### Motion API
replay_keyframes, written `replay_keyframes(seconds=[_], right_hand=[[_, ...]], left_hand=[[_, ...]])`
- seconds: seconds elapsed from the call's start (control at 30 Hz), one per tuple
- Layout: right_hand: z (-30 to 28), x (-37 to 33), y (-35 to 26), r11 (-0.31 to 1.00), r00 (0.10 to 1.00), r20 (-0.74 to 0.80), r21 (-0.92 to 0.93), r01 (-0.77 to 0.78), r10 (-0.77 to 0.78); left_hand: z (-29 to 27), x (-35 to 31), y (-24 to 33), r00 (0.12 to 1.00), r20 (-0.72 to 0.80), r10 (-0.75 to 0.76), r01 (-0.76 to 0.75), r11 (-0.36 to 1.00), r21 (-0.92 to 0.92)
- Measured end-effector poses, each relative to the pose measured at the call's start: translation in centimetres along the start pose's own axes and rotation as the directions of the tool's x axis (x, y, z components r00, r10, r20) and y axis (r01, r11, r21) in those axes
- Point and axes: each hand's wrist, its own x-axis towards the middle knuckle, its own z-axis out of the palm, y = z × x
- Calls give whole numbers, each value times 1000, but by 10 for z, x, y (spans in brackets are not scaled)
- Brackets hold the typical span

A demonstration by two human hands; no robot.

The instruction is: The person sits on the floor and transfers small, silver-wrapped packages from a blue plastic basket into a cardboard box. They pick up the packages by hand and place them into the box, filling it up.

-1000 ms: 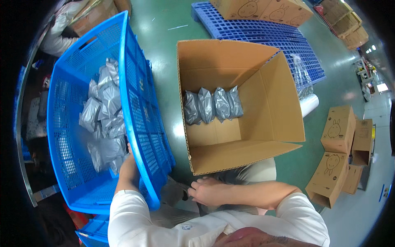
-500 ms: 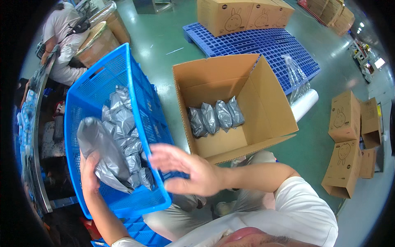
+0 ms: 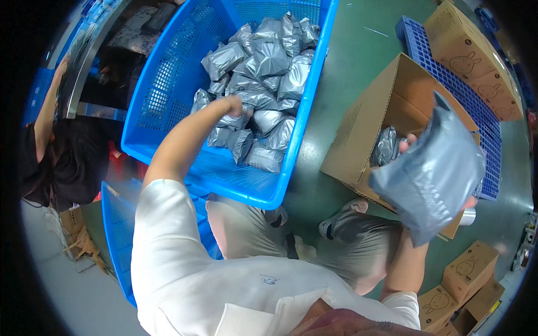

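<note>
A grey plastic mailer bag point(image 3: 428, 173) is held up on the right, over the near side of an open cardboard box point(image 3: 358, 137). My right hand point(image 3: 408, 143) grips this bag from behind, with only fingertips showing at its edges. Inside the box a part of other grey bags point(image 3: 385, 147) shows; the raised bag hides the rest. My left hand point(image 3: 234, 106) reaches down among many grey mailer bags point(image 3: 272, 59) in the blue plastic crate point(image 3: 288, 187). Its fingers point down and are blurred, so their grip is unclear.
Blue pallets point(image 3: 417, 42) with cartons point(image 3: 476, 61) on them stand beyond the box. More cartons point(image 3: 471, 266) are at the lower right. Another blue crate point(image 3: 120, 224) lies below the first. At the far left a person's arm point(image 3: 47, 106) rests by a metal-edged bench point(image 3: 84, 61).
My view has turned left. A grey bag has gone from my left hand in the crate to my right hand near the box. My left hand is back among the crate's bags.
</note>
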Motion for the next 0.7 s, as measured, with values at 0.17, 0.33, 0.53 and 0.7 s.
replay_keyframes(seconds=[0.17, 0.33, 0.53, 0.7], right_hand=[[-41, -31, -48, 990, 980, -145, -69, 125, -134], [-53, -60, -97, 910, 874, -311, -306, 279, -372], [-75, -71, -165, 910, 608, -763, -385, -155, -220], [-101, -14, -149, 641, 608, -787, -522, -563, -107]], left_hand=[[102, 43, 62, 914, 363, -181, 272, 937, -219], [180, 73, 42, 915, 253, -314, 380, 883, -277], [113, 43, 11, 997, 73, -38, 15, 955, 295], [87, 0, -66, 937, 202, -286, 263, 955, 135]])
